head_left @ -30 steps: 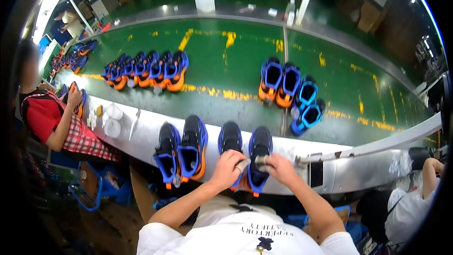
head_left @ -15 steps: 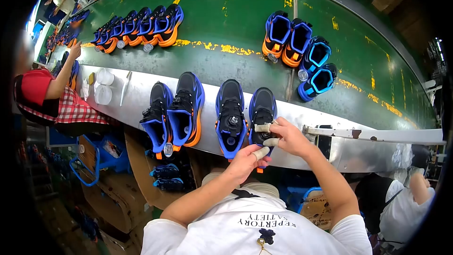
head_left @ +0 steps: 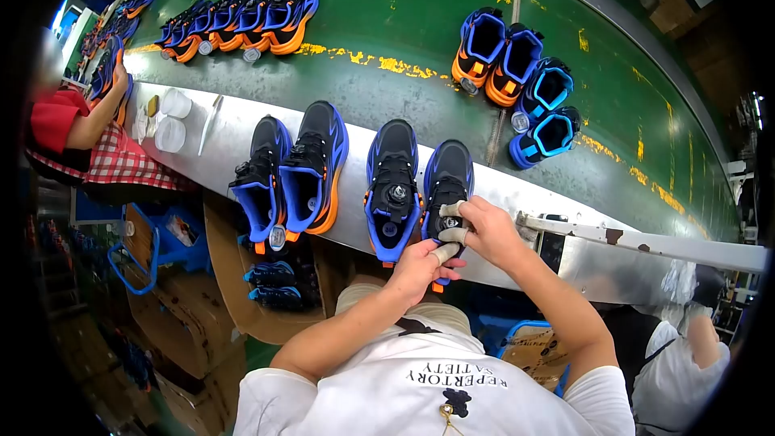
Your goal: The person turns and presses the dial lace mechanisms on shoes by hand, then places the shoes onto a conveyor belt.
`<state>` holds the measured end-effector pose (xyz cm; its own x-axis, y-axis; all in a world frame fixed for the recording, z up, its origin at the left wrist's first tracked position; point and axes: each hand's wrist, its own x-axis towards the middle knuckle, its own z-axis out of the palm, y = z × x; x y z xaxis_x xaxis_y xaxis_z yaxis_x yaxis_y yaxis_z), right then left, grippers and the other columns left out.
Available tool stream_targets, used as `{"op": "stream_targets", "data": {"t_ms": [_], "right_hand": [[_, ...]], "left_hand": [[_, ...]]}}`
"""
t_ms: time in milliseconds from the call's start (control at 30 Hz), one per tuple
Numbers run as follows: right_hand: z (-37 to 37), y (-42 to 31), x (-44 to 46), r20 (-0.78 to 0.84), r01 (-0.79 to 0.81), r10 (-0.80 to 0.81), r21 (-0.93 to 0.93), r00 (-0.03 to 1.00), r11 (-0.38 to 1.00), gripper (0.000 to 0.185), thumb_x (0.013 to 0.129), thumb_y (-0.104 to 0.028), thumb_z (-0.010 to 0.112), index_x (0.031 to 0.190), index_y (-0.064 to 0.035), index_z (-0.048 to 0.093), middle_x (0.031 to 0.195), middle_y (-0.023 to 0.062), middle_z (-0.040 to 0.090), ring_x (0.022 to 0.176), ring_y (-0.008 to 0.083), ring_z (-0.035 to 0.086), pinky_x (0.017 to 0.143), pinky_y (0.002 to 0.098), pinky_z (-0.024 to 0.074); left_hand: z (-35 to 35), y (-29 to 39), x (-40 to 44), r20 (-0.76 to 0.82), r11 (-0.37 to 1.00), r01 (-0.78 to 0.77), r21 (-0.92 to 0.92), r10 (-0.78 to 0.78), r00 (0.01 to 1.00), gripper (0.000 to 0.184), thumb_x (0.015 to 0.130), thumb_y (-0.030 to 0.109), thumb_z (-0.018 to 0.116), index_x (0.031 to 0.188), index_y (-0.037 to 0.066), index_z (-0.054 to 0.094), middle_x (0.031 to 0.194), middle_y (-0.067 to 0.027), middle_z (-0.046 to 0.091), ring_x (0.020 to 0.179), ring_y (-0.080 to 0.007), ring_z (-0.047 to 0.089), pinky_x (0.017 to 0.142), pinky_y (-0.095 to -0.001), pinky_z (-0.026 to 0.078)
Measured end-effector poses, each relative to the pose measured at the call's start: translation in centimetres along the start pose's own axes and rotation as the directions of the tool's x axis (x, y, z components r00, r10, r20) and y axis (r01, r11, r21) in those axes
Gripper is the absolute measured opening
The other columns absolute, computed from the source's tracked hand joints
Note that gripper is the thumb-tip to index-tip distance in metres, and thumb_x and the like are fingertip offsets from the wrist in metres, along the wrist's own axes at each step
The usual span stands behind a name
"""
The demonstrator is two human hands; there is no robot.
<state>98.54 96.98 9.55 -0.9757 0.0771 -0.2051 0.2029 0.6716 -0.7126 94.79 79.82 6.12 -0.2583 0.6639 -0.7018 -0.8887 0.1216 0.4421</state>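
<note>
So the black-and-blue sneaker (head_left: 449, 165) being worked on is just right of centre in the frame, toe pointing up, on the metal bench (head_left: 494, 187). Left hand (head_left: 421, 270) has its heel pinched between thumb and fingers. Right hand (head_left: 494, 232) has covered fingertips either side of the lacing dial (head_left: 450, 224), can't tell if they're squeezing. Matching sneaker (head_left: 393, 153) is just left, then another pair (head_left: 319, 133). Four more shoes (head_left: 517, 64) sit upper right on the green surface (head_left: 387, 24).
</note>
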Motion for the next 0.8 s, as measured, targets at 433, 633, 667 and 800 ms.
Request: {"op": "stream_targets", "data": {"t_ms": [433, 633, 667, 800], "right_hand": [[0.4, 1.8, 1.0, 0.065, 0.258, -0.253, -0.099, 0.965, 0.961, 0.052, 0.082, -0.031, 0.067, 0.132, -0.0252, 0.054, 0.07, 0.0053, 0.051, 0.061, 0.0277, 0.056, 0.054, 0.0397, 0.045], [-1.0, 2.3, 1.7, 0.125, 0.461, -0.444, -0.207, 0.887, 0.863, 0.053, 0.083, -0.031, 0.065, 0.133, -0.0225, 0.052, 0.071, 0.0067, 0.053, 0.066, 0.0289, 0.057, 0.06, 0.0399, 0.0467], [-0.4, 1.9, 1.3, 0.199, 0.314, -0.27, -0.241, 0.942, 0.918, 0.054, 0.083, -0.029, 0.065, 0.134, -0.0225, 0.05, 0.075, 0.0072, 0.053, 0.07, 0.0289, 0.056, 0.062, 0.0397, 0.0459], [-0.6, 1.1, 0.9, 0.136, 0.192, -0.176, -0.117, 0.975, 0.974, 0.058, 0.08, -0.03, 0.067, 0.135, -0.022, 0.051, 0.075, 0.0091, 0.052, 0.073, 0.0293, 0.056, 0.062, 0.0398, 0.0451]], "left_hand": [[0.9, 0.0, 0.2, -0.073, 0.988, 0.015, 0.152, -0.004, 0.997, 0.025, 0.096, 0.009, 0.05, 0.115, -0.006, 0.058, 0.105, -0.0104, 0.061, 0.092, -0.0217, 0.065, 0.063, -0.0284, 0.059], [0.6, -0.4, 0.7, -0.045, 0.974, 0.015, 0.227, -0.005, 0.999, 0.026, 0.096, 0.01, 0.051, 0.116, -0.005, 0.059, 0.104, -0.0099, 0.061, 0.093, -0.0198, 0.064, 0.064, -0.0286, 0.059], [0.6, -0.7, 0.8, -0.047, 0.973, 0.013, 0.229, -0.002, 0.999, 0.026, 0.096, 0.011, 0.051, 0.116, -0.005, 0.059, 0.104, -0.0099, 0.062, 0.093, -0.0196, 0.064, 0.063, -0.0286, 0.059], [1.1, -0.7, 0.5, -0.049, 0.976, -0.053, 0.213, 0.065, 0.997, 0.027, 0.096, 0.012, 0.052, 0.115, -0.005, 0.059, 0.105, -0.0112, 0.062, 0.093, -0.0194, 0.065, 0.063, -0.0286, 0.059]]}}
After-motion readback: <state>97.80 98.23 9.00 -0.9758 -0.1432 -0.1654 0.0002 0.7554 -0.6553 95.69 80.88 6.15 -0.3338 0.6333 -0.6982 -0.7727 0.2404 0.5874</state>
